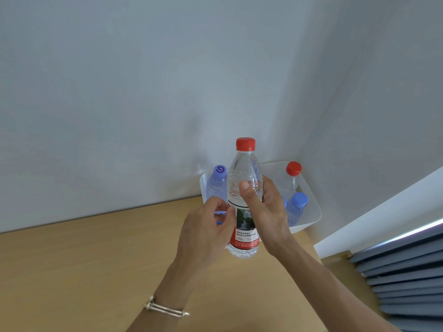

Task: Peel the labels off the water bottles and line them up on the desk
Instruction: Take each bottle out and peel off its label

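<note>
The right hand (265, 212) grips the clear plastic water bottle with red screw cap (244, 173) upright at its upper body, thumb across the front. Below this grip sits the red-and-white paper label (247, 232). The left hand (206, 232), fingers curled, lies at the label's left edge; whether it pinches the label cannot be determined. Behind the grip, a white plastic bin (312, 213) holds further bottles on the light wooden desk (96, 259).

My right hand (266, 212) grips the bottle (244, 168) from its right side, with the thumb across the front of the clear upper part and the other fingers wrapped behind. My left hand (208, 226) sits at the bottle's left side, fingers curled toward the label (245, 226). I cannot tell whether they pinch its edge. Both forearms reach in from below.
</note>
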{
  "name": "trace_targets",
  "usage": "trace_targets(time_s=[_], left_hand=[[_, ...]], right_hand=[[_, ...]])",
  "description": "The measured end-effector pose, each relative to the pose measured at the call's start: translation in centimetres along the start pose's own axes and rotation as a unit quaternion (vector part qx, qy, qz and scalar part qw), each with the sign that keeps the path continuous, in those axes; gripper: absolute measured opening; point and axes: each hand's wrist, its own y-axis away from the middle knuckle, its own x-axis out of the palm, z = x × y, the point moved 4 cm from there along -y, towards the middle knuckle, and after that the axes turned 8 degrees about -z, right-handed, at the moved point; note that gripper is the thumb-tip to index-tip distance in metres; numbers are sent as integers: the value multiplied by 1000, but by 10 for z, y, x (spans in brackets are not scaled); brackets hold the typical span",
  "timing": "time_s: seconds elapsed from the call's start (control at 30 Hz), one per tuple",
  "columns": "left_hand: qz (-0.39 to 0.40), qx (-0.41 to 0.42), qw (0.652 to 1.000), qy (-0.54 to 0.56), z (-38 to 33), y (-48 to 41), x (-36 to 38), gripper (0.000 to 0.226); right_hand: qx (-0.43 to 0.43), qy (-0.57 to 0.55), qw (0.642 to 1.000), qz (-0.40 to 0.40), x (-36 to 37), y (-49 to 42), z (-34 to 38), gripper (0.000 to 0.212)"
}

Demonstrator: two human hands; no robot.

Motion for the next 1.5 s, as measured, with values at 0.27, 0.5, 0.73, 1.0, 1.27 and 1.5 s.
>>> trace_targets(time_s=[0.27, 0.5, 0.73, 1.0, 1.27, 1.5], left_hand=[[-50, 88, 987, -128, -7, -4, 4, 16], [-83, 129, 971, -186, -13, -2, 8, 18], [-54, 53, 995, -61, -3, -3, 6, 8], [-18, -81, 991, 102, 9, -6, 8, 14], [70, -89, 970, 214, 11, 5, 22, 44], [-7, -7, 989, 147, 0, 9, 15, 19]], right_hand=[[1, 19, 1000, -18, 0, -1, -5, 42], [-6, 24, 999, -35, 0, -2, -5, 42], [16, 0, 1000, -10, -4, -4, -7, 48], [62, -57, 996, 9, -6, -9, -13, 63], [66, -95, 993, 18, -2, -6, 0, 57], [66, -81, 994, 24, 0, -2, -6, 62]])
